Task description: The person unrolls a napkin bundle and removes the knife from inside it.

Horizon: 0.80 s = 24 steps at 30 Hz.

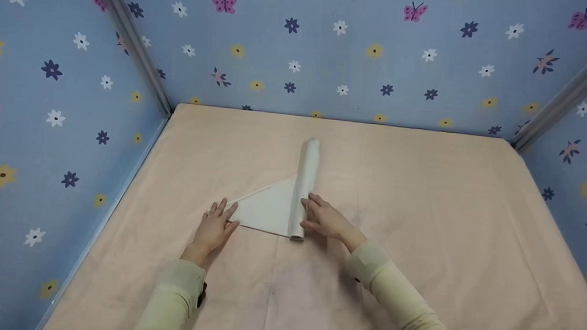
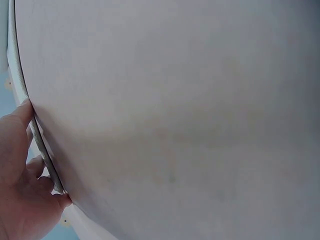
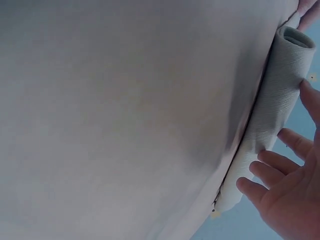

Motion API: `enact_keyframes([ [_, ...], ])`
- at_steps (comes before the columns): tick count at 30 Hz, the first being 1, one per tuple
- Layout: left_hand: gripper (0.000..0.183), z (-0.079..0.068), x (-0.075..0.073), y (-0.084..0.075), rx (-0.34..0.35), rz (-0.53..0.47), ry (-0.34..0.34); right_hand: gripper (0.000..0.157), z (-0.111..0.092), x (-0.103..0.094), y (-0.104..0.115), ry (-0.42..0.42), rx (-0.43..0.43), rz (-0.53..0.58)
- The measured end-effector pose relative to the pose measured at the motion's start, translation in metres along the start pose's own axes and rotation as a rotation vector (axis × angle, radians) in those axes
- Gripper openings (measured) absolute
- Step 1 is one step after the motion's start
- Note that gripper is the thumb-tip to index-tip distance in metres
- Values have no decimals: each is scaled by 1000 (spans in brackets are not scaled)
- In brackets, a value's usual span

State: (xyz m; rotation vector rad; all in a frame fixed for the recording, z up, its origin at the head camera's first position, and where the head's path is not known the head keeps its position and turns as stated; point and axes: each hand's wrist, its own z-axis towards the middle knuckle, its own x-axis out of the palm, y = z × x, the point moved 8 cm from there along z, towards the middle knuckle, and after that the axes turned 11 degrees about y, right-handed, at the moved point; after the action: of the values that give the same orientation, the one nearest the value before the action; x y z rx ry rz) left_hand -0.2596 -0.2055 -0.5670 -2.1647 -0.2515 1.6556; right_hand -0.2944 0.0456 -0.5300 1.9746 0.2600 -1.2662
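A white cloth (image 1: 265, 209) lies on the table, its right part wound into a tight roll (image 1: 308, 180) and its left part a flat flap that narrows to a blunt end. My left hand (image 1: 217, 228) rests on that narrow end, fingertips on the flap; in the left wrist view its fingers (image 2: 24, 112) lie along the thin cloth edge. Against the right side of the roll, near its front end, my right hand (image 1: 331, 220) touches with fairly straight, spread fingers. The right wrist view shows the textured roll (image 3: 272, 95) with its hollow end and the fingertips along it.
A peach-coloured cover (image 1: 419, 198) with faint creases spreads over the table. Blue panels (image 1: 321, 63) printed with flowers and butterflies stand at the back and both sides, joined by grey metal posts (image 1: 136, 47) at the corners.
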Motion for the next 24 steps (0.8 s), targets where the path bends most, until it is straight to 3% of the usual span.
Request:
enact_keyframes([
  [7,53,0,0,1,1,-7,-9,61,3,-4,6,-65,-19,8],
  [24,52,2,2,3,-5,4,-11,58,22,5,17,-149,44,31],
])
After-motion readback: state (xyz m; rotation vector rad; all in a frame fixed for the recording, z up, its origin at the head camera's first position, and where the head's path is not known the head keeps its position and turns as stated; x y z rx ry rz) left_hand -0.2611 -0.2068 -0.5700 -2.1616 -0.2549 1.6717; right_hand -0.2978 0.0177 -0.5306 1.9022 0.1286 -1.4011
